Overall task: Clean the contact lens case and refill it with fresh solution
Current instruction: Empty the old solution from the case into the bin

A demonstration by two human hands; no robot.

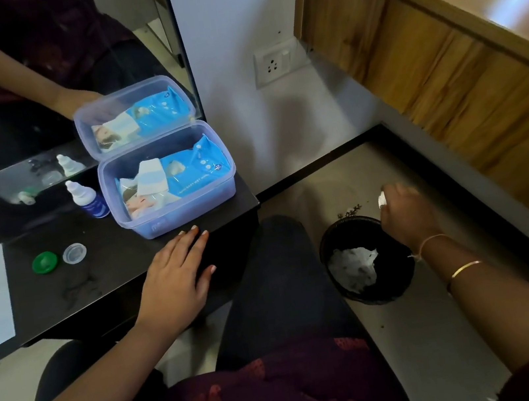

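Right hand (403, 213) pinches a crumpled wipe (382, 199) over the far rim of the bin (339, 223), whose mouth lies below, toward me. Left hand (173, 280) rests flat on the table (112, 276).

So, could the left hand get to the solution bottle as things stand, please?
Probably yes. The left hand lies flat and empty on the table; the bottle stands beside the box, with only bare tabletop between it and the hand.
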